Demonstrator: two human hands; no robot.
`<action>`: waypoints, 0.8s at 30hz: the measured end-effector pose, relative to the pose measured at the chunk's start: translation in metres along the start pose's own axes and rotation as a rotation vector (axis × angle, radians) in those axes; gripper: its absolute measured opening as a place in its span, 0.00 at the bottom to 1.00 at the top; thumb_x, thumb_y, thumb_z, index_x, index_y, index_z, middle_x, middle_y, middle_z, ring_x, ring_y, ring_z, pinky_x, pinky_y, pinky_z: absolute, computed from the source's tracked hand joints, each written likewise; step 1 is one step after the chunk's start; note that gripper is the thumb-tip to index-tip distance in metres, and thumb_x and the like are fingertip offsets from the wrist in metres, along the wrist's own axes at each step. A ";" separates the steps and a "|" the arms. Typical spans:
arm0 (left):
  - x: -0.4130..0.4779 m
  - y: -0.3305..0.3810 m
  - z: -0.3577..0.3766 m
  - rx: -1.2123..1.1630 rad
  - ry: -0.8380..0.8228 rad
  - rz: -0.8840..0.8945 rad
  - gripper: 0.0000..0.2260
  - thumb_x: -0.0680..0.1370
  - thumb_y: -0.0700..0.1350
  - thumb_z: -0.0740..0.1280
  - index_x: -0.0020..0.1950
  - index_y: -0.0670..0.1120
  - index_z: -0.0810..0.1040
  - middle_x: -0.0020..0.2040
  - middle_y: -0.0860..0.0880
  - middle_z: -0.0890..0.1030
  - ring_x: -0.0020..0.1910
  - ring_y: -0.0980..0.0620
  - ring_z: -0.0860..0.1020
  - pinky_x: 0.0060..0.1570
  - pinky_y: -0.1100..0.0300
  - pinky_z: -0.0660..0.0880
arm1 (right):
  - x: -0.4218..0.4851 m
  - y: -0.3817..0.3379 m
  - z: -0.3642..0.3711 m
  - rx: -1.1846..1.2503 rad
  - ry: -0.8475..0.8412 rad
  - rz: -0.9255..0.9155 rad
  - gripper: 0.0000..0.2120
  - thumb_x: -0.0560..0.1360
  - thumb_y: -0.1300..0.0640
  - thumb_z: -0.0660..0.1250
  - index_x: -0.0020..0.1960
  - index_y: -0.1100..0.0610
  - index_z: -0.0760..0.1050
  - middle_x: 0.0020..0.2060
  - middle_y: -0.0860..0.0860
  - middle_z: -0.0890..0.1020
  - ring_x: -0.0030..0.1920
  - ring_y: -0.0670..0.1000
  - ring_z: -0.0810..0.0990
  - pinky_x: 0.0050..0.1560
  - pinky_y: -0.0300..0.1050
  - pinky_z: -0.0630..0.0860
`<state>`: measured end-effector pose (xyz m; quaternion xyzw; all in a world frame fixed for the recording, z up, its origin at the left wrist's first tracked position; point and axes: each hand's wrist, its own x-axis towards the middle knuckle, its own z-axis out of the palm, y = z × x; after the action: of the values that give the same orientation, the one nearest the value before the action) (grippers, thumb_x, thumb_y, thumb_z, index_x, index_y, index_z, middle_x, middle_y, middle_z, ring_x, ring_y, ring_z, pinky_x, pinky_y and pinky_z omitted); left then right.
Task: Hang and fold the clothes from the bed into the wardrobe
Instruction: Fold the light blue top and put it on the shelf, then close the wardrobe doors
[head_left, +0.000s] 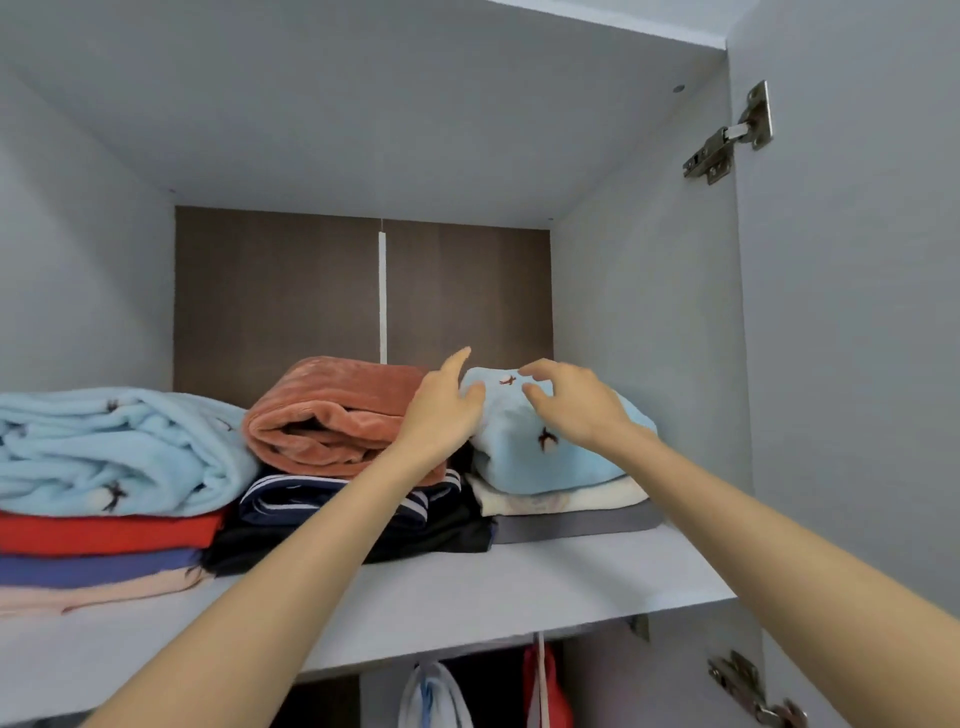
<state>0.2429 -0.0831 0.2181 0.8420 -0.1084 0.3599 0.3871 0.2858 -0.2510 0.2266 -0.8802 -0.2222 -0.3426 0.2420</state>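
Note:
A folded light blue fleece garment (524, 457) with small dark bird prints lies on top of the right pile on the wardrobe shelf (467, 597). My left hand (441, 410) rests flat against its left side, fingers straight. My right hand (576, 400) hovers over its top with loosely curved fingers, and I cannot tell whether they touch the fabric. Under the blue garment lie a cream piece (561, 499) and a grey one (576, 527).
A rust-orange fleece (322, 421) tops a navy striped and black pile in the middle. At left, another light blue fleece (104, 452) lies over red, blue and pink folded clothes. The open door with hinges (727, 140) stands at right. Hung garments (434, 696) show below the shelf.

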 end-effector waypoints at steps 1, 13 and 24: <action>-0.014 0.005 -0.011 0.035 0.029 0.026 0.23 0.81 0.47 0.58 0.76 0.51 0.61 0.68 0.44 0.73 0.62 0.49 0.73 0.56 0.60 0.66 | -0.011 -0.006 -0.005 0.051 0.032 -0.011 0.16 0.81 0.50 0.57 0.66 0.49 0.73 0.63 0.48 0.79 0.63 0.53 0.74 0.60 0.53 0.73; -0.250 0.068 -0.127 0.084 0.344 -0.116 0.12 0.81 0.47 0.60 0.63 0.61 0.71 0.57 0.59 0.75 0.48 0.61 0.77 0.44 0.67 0.69 | -0.181 -0.110 -0.040 0.483 -0.029 -0.246 0.08 0.78 0.52 0.63 0.55 0.43 0.77 0.48 0.39 0.81 0.46 0.45 0.78 0.49 0.47 0.77; -0.445 0.128 -0.255 0.360 0.535 -0.329 0.17 0.81 0.48 0.59 0.70 0.57 0.69 0.60 0.58 0.75 0.53 0.60 0.76 0.46 0.67 0.70 | -0.290 -0.279 -0.049 0.772 -0.230 -0.502 0.09 0.78 0.53 0.64 0.57 0.46 0.78 0.46 0.38 0.80 0.41 0.39 0.77 0.44 0.41 0.75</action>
<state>-0.2685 -0.0263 0.0966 0.7787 0.1989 0.5137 0.3003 -0.0868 -0.1259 0.1288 -0.6772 -0.5646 -0.1831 0.4348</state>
